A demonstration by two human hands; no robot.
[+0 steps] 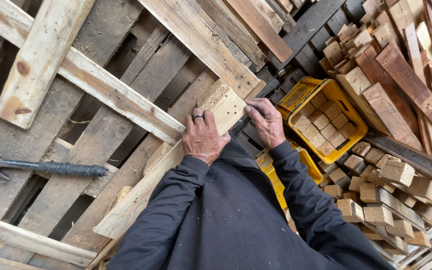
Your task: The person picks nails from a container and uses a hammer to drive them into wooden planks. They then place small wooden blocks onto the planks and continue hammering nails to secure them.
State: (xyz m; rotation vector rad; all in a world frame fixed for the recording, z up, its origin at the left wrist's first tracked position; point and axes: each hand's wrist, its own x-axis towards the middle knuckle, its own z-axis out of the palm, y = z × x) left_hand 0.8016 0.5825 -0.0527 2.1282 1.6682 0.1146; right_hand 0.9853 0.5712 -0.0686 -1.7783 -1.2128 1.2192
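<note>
Gripping rough chipboard block (222, 102); hands (203, 137) flat.

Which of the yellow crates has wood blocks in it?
The upper yellow crate, right of the right hand, is packed with rows of wood blocks. The lower crate sits mostly hidden behind the sleeve; its contents cannot be seen.

Rough, matt wood is seen in the pallet boards (126, 100); glossy yellow plastic in the crate (348, 107) right of centre; coarse chipboard in the blocks (323, 125).
</note>
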